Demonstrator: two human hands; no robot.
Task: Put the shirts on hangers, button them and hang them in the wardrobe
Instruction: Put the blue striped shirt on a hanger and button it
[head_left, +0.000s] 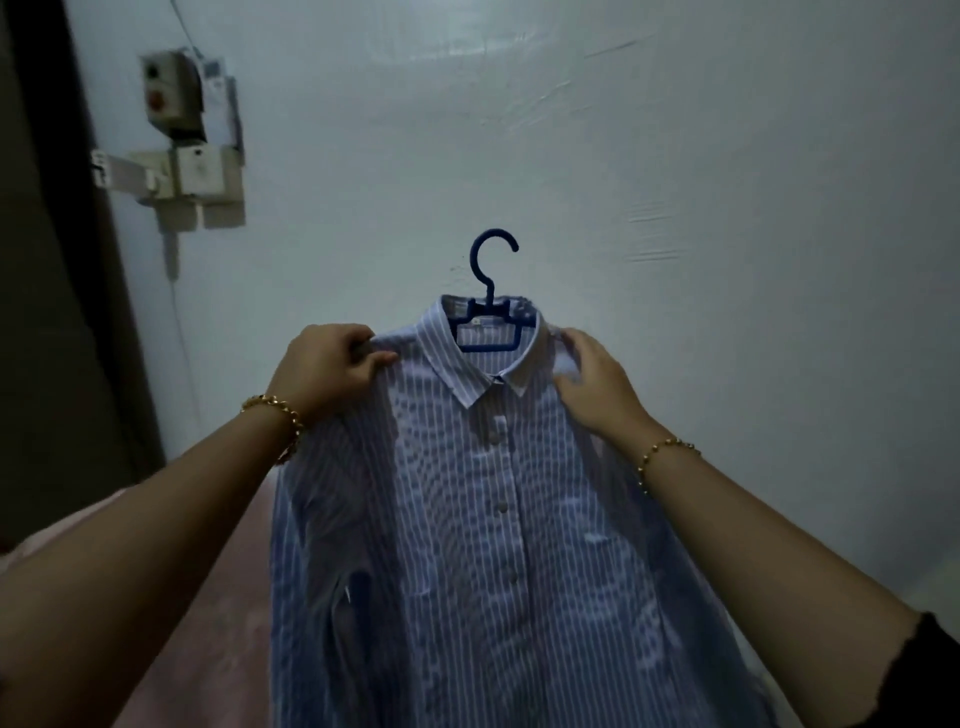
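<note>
While the blue-and-white striped shirt (483, 519) sat buttoned on a blue plastic hanger (491, 317) before the pale wall (675, 156), the left hand (332, 366) pinched one shoulder; the right hand (597, 384) covered the other, grip unclear.

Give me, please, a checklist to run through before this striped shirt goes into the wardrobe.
1. Blue plastic hanger sits inside the collar of the blue-and-white striped shirt: ok.
2. Visible front buttons fastened: ok; lowest ones cannot tell.
3. Left hand grips one shoulder: ok.
4. Right hand holds the other shoulder: ok.
5. Hanger's hook free: ok.
6. Wardrobe rail within reach: cannot tell, out of view.
</note>
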